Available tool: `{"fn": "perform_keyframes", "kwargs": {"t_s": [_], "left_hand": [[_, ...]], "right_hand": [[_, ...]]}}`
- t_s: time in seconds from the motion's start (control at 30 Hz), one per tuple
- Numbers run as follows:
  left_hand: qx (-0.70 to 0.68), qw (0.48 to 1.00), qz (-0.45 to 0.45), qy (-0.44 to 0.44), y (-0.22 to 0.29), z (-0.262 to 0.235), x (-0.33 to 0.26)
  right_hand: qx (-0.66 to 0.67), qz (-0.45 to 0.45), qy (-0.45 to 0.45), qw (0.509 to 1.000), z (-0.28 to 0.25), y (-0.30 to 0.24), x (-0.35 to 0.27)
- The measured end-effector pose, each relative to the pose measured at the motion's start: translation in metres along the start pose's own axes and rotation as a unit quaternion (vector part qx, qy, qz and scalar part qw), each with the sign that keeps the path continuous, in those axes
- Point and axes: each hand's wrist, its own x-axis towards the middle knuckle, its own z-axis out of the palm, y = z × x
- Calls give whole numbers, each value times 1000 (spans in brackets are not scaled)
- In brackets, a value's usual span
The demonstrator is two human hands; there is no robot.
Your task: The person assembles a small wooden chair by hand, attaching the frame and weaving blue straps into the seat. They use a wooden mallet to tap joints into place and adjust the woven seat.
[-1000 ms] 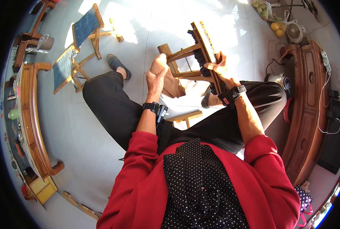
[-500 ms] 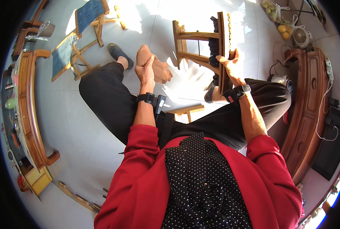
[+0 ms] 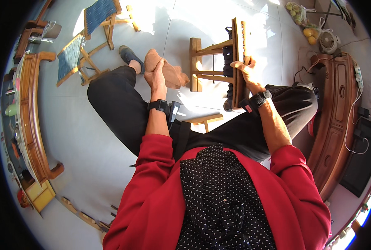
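My right hand [image 3: 244, 71] grips a small wooden stool frame [image 3: 212, 62], which is tipped on its side in front of my knees. Dark cord [image 3: 228, 54] is wound over its seat rails. My left hand [image 3: 157, 73] lies against my bare foot [image 3: 173, 75], which is drawn up across my left leg. That hand holds nothing, and its fingers lie along the foot. Both wrists carry dark bands.
A dark slipper [image 3: 128, 54] lies beyond the foot. Two wooden stools with blue woven seats [image 3: 94, 16] [image 3: 71, 58] stand on the tiled floor at upper left. A wooden bench [image 3: 29, 116] runs along the left and a wooden cabinet [image 3: 337, 112] along the right. A loose wooden piece [image 3: 204, 120] lies under my legs.
The stool frame has swung right and turned on its side, now held by my right hand alone. My left hand let go of it and moved to my foot.
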Motion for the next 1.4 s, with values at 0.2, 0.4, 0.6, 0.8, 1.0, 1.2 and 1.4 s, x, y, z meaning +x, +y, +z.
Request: {"fn": "perform_keyframes", "kwargs": {"t_s": [0.2,0.4,0.6,0.8,1.0,1.2,1.4], "left_hand": [[-3,999,-34,-23,-6,-8,4],[-7,999,-41,-34,-2,-7,-8],[-19,994,-60,-93,3,-5,-22],[-2,984,-13,-175,28,6,-36],[215,859,296,-358,54,24,-104],[375,809,330,-308,47,39,-103],[354,764,431,-323,66,93,-31]], "right_hand": [[-27,103,-38,994,10,19,7],[-54,122,-38,990,23,3,2],[-17,137,-25,990,46,-15,-16],[27,52,-40,998,73,-4,-53],[-5,-26,-62,998,98,20,-64],[-85,3,-79,993,107,17,-68],[-61,-93,-32,993,122,8,-68]]}}
